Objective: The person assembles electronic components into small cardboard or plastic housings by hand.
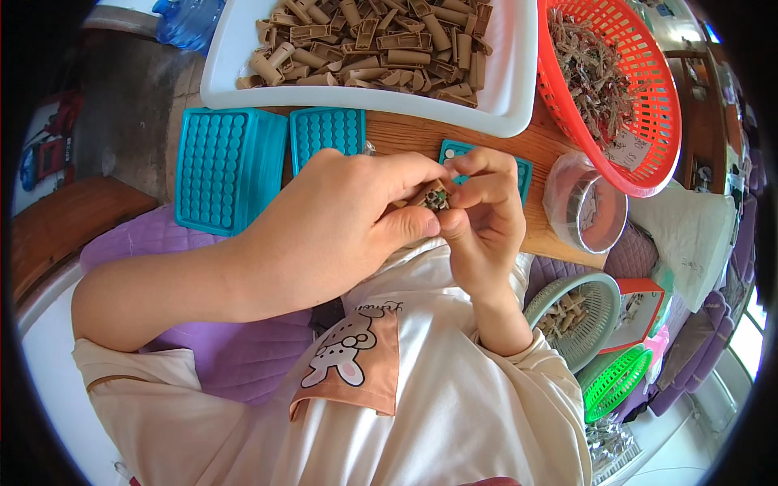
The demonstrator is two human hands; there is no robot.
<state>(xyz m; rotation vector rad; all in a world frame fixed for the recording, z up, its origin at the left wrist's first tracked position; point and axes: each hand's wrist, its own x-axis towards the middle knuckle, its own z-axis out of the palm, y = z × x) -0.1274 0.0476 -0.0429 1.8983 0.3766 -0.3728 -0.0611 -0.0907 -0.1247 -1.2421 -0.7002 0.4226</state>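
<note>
Over my lap, close to the table's front edge, my left hand (340, 211) is closed round a small brown plastic casing (435, 197). The casing's end faces me and shows dark little parts with a bit of green inside. Thumb and fingers of my right hand (490, 211) pinch at the right side of this end. Most of the casing is hidden by my left fingers. Just behind my hands lies a small teal tray (525, 180), partly covered by the right hand, with a small pale round piece on it.
A white bin (365, 99) of brown casings (405, 57) stands at the back. Teal trays (212, 170) (328, 134) sit at left. At right are a red basket (660, 105) of wired parts, a round tub (604, 215), a grey basket (596, 296) and a green basket (620, 377).
</note>
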